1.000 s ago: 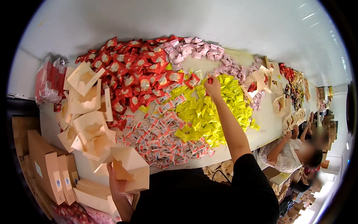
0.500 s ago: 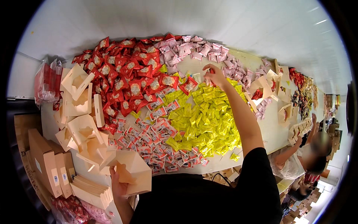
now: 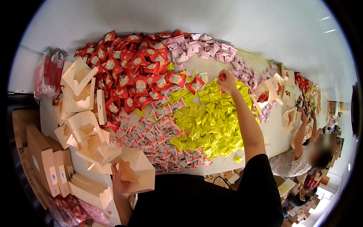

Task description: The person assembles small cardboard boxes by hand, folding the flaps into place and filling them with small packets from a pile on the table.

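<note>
My left hand [image 3: 119, 182] grips an open tan cardboard box [image 3: 145, 170] at its left side, low and left of my body. My right hand [image 3: 227, 81] is closed above the far edge of a heap of yellow packets [image 3: 213, 125]. Something small and red shows between its fingers, probably a packet, mostly hidden by the hand. A single red packet [image 3: 195, 84] lies to the left of that hand. Pale pink packets [image 3: 241, 72] lie just beyond it. Left of the yellow heap are small red-and-white packets [image 3: 166, 128], with a large pile of red packets [image 3: 128, 68] behind them.
Opened tan boxes [image 3: 85, 128] stack up along the left, above flattened cartons [image 3: 90, 191] and brown boxes [image 3: 45, 162]. More open boxes [image 3: 264, 90] stand at the right. A co-worker [image 3: 291, 162] reaches over the table there. A white wall [image 3: 189, 17] runs behind.
My right hand has moved a little right and nearer, its fingers closing more tightly. The left hand still holds the box. The co-worker's arms have shifted toward the far side.
</note>
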Tool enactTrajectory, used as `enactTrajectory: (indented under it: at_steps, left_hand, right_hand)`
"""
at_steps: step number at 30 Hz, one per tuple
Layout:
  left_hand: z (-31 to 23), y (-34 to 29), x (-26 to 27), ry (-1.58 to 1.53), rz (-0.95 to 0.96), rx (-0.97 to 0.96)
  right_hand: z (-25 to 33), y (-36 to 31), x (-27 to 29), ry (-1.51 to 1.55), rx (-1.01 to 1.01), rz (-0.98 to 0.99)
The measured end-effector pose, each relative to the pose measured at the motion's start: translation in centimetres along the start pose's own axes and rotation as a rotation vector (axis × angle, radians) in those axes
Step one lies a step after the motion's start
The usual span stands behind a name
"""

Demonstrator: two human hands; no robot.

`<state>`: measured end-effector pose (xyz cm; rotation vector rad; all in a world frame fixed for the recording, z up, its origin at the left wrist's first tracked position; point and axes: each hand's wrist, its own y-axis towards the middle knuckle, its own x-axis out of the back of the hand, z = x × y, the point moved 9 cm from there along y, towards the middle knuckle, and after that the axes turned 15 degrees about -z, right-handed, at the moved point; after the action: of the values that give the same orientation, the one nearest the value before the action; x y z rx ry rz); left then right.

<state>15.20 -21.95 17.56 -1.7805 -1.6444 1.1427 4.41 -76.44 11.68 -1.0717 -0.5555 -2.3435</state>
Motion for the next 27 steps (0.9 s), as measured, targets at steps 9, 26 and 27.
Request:
enactTrajectory:
  at_steps: [9,26,27]
  left_hand:
    - [1.7,0.5,-0.6,0.063,0.069,0.014]
    - [7.0,-0.3,-8.8,0.244,0.065,-0.13]
    - [7.2,-0.6,-9.5,0.253,0.095,-0.135]
  right_hand:
    - [2.9,-4.2,-6.6,-0.422,0.456,0.396]
    - [11.5,-10.3,5.0,0.992,-0.45,-0.011]
    - [15.6,-12.4,5.9,1.194,-0.491,0.049]
